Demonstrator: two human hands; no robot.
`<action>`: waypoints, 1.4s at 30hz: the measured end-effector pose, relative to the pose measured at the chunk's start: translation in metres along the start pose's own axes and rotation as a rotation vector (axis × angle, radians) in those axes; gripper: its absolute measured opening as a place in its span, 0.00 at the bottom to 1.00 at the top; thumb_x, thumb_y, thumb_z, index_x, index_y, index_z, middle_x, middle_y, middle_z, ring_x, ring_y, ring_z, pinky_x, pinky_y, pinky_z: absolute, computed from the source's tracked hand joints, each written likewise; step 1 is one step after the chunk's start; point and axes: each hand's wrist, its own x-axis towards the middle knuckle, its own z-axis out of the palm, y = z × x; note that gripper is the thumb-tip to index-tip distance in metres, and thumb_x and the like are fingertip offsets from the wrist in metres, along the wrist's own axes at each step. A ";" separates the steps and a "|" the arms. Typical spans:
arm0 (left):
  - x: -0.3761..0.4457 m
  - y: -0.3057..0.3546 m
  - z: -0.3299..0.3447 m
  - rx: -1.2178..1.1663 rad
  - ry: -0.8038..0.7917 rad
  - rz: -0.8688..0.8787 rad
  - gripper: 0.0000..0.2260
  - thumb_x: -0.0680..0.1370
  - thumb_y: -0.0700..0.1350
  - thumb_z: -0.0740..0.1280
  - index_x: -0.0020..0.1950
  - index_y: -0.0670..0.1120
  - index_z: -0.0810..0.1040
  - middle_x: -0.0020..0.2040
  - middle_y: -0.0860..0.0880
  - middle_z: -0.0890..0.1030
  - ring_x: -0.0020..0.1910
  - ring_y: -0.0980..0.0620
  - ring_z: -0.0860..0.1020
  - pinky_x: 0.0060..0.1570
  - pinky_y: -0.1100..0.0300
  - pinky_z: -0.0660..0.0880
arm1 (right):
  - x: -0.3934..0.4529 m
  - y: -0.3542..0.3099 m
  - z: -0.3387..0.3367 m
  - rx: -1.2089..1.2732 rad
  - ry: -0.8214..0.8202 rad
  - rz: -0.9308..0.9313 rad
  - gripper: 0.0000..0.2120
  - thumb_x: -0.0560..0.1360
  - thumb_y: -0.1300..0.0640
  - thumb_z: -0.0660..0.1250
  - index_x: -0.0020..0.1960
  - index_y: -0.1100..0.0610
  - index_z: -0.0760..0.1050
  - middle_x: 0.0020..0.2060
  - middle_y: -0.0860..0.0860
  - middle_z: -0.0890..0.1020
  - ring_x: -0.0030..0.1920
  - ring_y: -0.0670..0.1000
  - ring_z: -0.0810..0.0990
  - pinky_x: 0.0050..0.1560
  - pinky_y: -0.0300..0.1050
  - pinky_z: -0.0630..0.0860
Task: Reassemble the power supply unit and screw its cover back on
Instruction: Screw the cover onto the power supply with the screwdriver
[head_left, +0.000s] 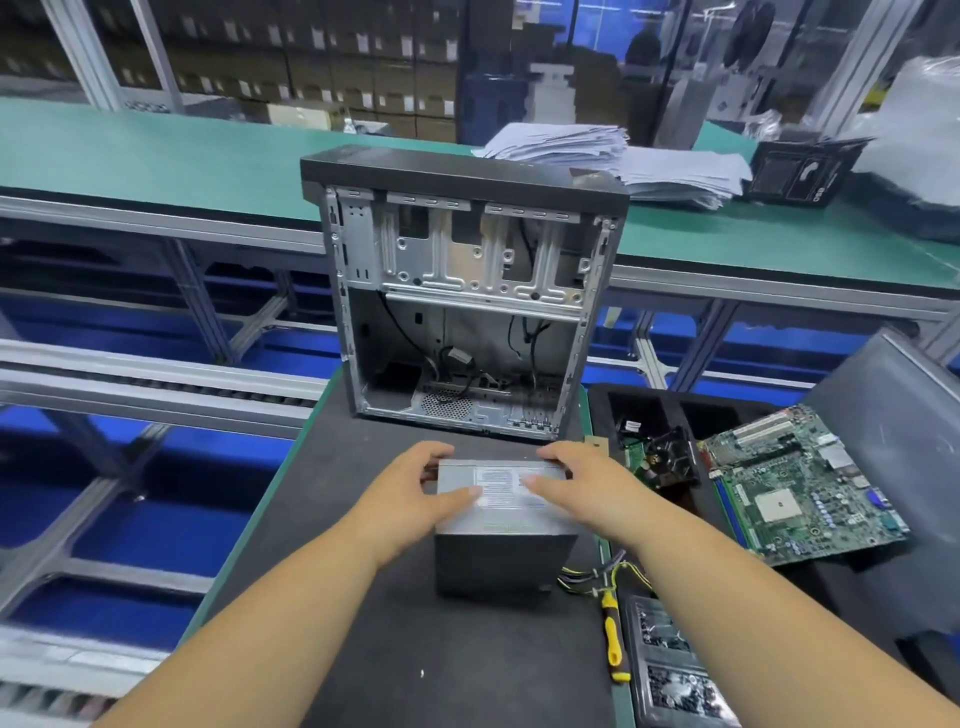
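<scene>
The power supply unit (506, 525) sits on the dark worktop (363, 649) at lower centre of the frame. The left hand (415, 496) and right hand (582, 486) are spread open, gripping its top cover from either side. It looks like a rigid, fairly heavy metal box with smooth faces, best held by opposite side walls, clear of the wires (602, 574) at its lower right.

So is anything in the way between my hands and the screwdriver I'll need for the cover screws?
Nothing visible blocks it. Both hands rest on the power supply unit; the yellow-handled screwdriver lies exposed to its right, just past the bundled cables.
</scene>
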 end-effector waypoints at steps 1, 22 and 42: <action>0.001 0.001 0.002 -0.033 0.037 -0.027 0.18 0.72 0.53 0.75 0.60 0.58 0.75 0.54 0.61 0.78 0.53 0.67 0.75 0.47 0.73 0.69 | 0.004 -0.001 0.002 0.026 0.020 0.042 0.23 0.77 0.45 0.66 0.69 0.49 0.71 0.61 0.46 0.75 0.58 0.47 0.76 0.54 0.40 0.71; 0.007 0.009 0.011 0.129 0.153 -0.037 0.05 0.78 0.44 0.67 0.51 0.54 0.78 0.49 0.56 0.81 0.49 0.55 0.79 0.46 0.62 0.75 | 0.009 0.015 0.013 0.490 0.095 0.135 0.06 0.75 0.61 0.71 0.48 0.50 0.81 0.48 0.52 0.84 0.48 0.51 0.82 0.53 0.47 0.80; 0.012 0.032 0.048 0.837 -0.107 0.346 0.47 0.64 0.68 0.73 0.77 0.52 0.60 0.72 0.54 0.65 0.71 0.49 0.62 0.72 0.53 0.58 | -0.044 0.125 0.011 0.425 0.160 0.559 0.09 0.83 0.57 0.58 0.59 0.54 0.74 0.38 0.56 0.86 0.27 0.49 0.75 0.30 0.38 0.71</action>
